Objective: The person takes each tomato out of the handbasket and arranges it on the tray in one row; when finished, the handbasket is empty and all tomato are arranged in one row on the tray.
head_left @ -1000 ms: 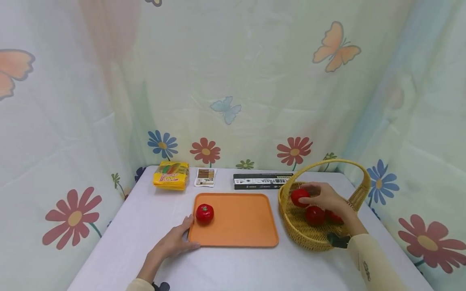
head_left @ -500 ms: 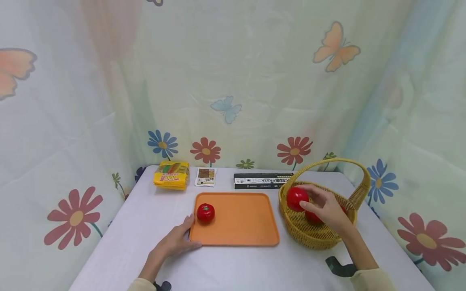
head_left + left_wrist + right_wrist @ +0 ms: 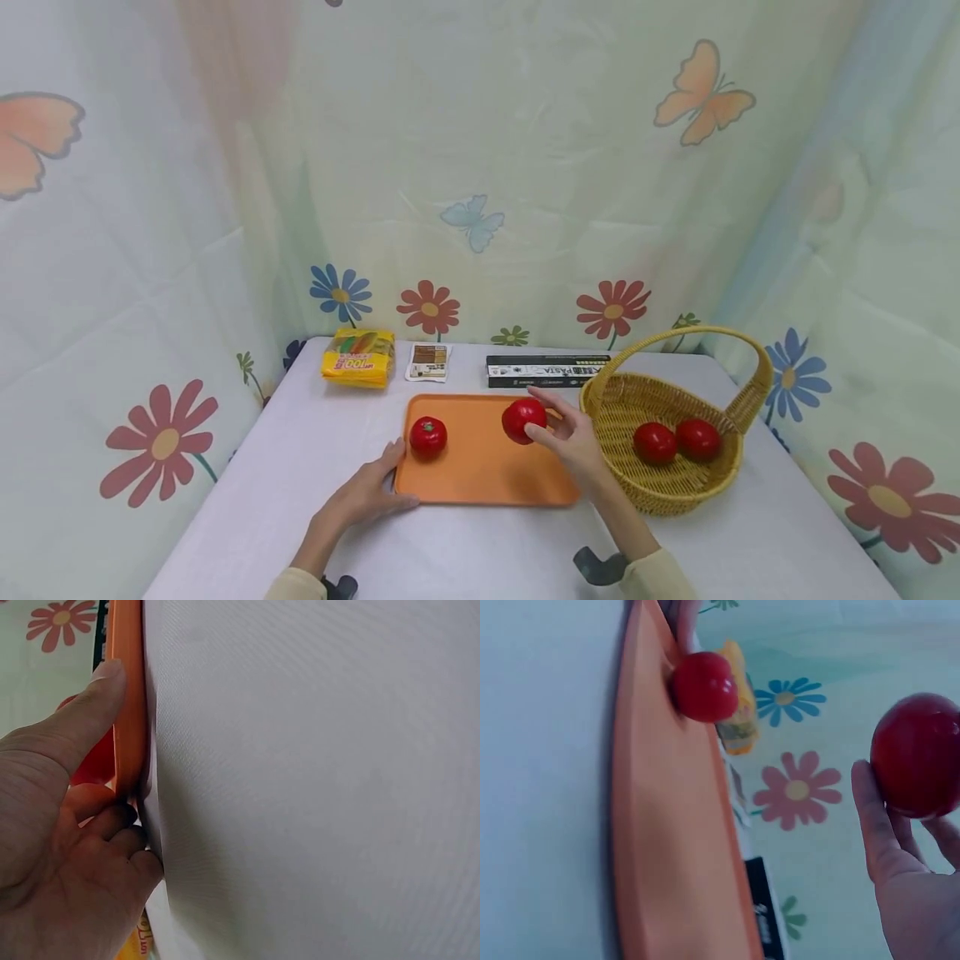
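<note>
A red tomato (image 3: 523, 420) hangs above the right half of the orange tray (image 3: 480, 483), pinched between the thumb and fingers of my right hand (image 3: 573, 442). In the right wrist view the same tomato (image 3: 919, 754) shows clear of the tray's surface. My left hand (image 3: 367, 492) holds the tray's near left corner, thumb at the front rim and fingers at the left side. Another tomato (image 3: 427, 437), with a green stem, sits on the tray's left end. To the right, a yellow wicker basket (image 3: 611, 408) holds two red tomatoes (image 3: 655, 442) side by side.
Behind the tray lie a yellow packet (image 3: 360, 358), a small brown-and-white sachet (image 3: 428, 362) and a black-and-white pasta box (image 3: 543, 372). The basket's tall arched handle (image 3: 690, 332) rises at the right. White cloth covers the table, with a flowered curtain around it.
My right hand has lifted a tomato out of the basket and carried it left over the tray. The left hand has stayed at the tray's corner.
</note>
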`<state>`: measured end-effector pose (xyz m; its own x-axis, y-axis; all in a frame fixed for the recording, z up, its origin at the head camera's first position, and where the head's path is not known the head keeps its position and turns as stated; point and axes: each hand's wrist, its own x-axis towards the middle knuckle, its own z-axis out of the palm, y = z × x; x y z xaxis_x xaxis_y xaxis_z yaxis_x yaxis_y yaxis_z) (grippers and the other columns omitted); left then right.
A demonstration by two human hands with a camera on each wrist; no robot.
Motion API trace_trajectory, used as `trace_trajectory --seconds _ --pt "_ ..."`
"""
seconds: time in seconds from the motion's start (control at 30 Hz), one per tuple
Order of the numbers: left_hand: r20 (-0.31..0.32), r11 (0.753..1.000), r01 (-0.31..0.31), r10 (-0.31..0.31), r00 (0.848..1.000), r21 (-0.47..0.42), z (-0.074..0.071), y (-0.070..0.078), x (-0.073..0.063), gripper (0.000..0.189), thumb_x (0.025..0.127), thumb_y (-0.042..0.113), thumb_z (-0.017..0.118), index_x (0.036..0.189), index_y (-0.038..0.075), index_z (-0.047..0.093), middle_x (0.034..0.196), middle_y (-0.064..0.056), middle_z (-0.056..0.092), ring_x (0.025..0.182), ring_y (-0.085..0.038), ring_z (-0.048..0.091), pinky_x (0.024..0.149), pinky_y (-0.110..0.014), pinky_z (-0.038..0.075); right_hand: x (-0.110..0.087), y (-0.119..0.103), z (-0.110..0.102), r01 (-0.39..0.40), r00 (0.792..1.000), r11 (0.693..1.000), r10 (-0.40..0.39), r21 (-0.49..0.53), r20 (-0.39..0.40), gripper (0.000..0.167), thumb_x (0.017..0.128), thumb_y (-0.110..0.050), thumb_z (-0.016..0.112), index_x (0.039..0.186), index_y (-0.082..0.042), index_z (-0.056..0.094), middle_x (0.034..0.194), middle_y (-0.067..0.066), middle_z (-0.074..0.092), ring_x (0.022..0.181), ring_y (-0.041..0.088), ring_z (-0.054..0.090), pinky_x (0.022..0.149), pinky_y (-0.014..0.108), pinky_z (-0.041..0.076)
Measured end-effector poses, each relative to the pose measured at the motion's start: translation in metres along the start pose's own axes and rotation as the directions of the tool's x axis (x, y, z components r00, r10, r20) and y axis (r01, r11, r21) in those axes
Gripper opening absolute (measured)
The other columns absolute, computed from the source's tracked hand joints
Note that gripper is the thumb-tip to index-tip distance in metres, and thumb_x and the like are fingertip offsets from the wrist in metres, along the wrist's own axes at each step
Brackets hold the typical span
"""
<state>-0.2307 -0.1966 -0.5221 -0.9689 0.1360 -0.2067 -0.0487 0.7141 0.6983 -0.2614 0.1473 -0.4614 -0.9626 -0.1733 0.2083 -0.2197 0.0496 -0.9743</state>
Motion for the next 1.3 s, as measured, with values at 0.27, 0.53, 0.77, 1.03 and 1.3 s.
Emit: trace_trajectory --seconds 0.27,0.53,0.77,1.03,1.3 --pt "0.001 1.0 -0.004 0.004 1.0 0.001 0.0 -0.001 0.001 0.108 0.085 0.037 0.094 0.17 0.013 0.033 0.175 -0.018 0.033 0.163 -0.04 0.026 0.129 -0.064 0.028 0.017 0.031 0.039 -0.135 0.989 0.99 0.138 0.051 -0.051 0.035 0.095 -0.005 0.077 0.124 0.008 0.062 0.116 0.011 0.071 0.1 0.019 0.067 0.084 0.022 0.059" --pt "-0.001 1.0 0.017 -0.017 1.0 0.006 0.0 0.0 0.002 0.109 0.084 0.038 0.094 0.171 0.013 0.032 0.175 -0.017 0.032 0.163 -0.04 0.026 0.129 -0.065 0.028 0.024 0.054 0.06 -0.132 0.991 0.978 0.131 -0.163 -0.016 0.054 0.081 -0.007 0.095 0.125 -0.003 0.065 0.128 0.014 0.07 0.119 0.035 0.066 0.098 0.046 0.064" --pt "0.004 0.999 0.034 -0.034 0.999 0.003 0.0 0.002 0.0 0.11 0.084 0.038 0.094 0.171 0.015 0.031 0.175 -0.018 0.031 0.163 -0.041 0.025 0.128 -0.066 0.028 0.031 0.06 0.074 0.023 0.996 0.923 0.011 -0.383 0.087 0.077 0.073 -0.003 0.099 0.142 0.001 0.065 0.128 0.013 0.061 0.127 0.04 0.06 0.103 0.054 0.061" --pt "0.001 1.0 0.03 -0.03 1.0 -0.005 -0.001 0.005 -0.002 0.11 0.084 0.039 0.094 0.171 0.014 0.031 0.175 -0.018 0.031 0.163 -0.042 0.025 0.128 -0.067 0.027 0.035 0.063 0.082 0.05 0.992 0.85 0.019 -0.524 0.125 0.075 0.074 -0.002 0.099 0.14 -0.002 0.063 0.134 0.015 0.06 0.132 0.04 0.056 0.108 0.06 0.056" --pt "-0.007 1.0 0.028 -0.028 1.0 -0.003 0.0 0.004 -0.002 0.11 0.084 0.037 0.094 0.171 0.013 0.031 0.175 -0.017 0.031 0.163 -0.041 0.024 0.128 -0.065 0.028 0.04 0.073 0.089 0.03 0.993 0.883 0.027 -0.468 0.114 0.075 0.073 0.001 0.098 0.135 -0.007 0.058 0.134 0.015 0.066 0.131 0.041 0.059 0.112 0.063 0.053"
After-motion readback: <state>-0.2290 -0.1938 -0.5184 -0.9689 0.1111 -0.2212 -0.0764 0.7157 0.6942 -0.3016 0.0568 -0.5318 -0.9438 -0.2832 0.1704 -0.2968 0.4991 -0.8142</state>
